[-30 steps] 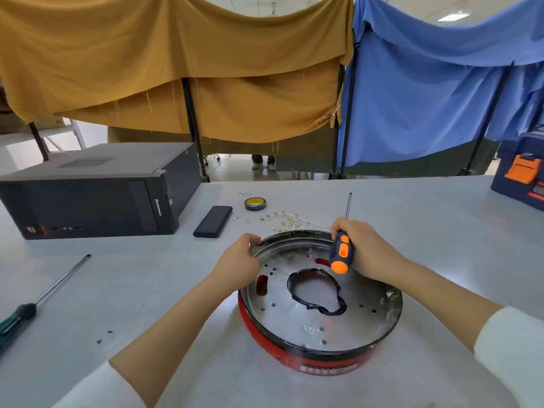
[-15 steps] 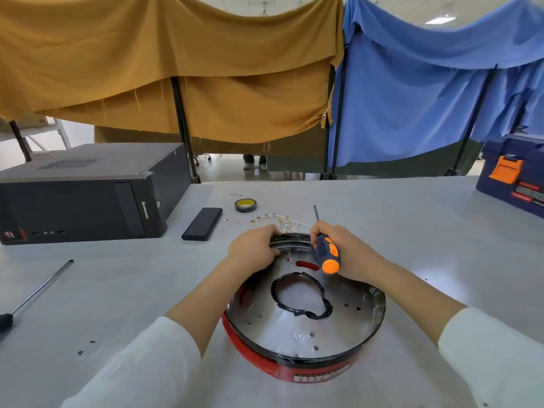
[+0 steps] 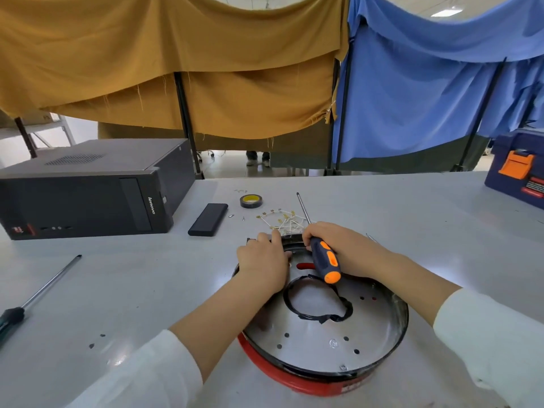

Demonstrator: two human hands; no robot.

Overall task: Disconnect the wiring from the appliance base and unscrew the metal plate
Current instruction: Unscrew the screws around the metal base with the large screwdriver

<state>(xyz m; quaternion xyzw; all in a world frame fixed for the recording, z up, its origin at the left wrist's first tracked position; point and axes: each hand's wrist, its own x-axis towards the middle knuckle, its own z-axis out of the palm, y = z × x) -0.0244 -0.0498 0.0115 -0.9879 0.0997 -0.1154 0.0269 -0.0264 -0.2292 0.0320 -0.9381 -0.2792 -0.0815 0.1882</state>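
shiny bare metal plate (image 3: 318,334); glossy red plastic base rim (image 3: 282,378); matt grey tabletop (image 3: 132,290); draped woven cloth screens (image 3: 176,54).

Pale grey desk (image 3: 382,201) across the whole foreground, faintly glossy under overhead light. Behind its far edge, mustard-yellow cloth (image 3: 176,69) draped over black upright poles (image 3: 184,125) on the left, blue cloth (image 3: 426,92) on the right, both sagging in folds. Below the cloths, a strip of light floor (image 3: 229,169) with someone's shoes (image 3: 257,161) standing on it. Top right, a lit ceiling panel (image 3: 444,12). Far left, white table legs (image 3: 41,136).
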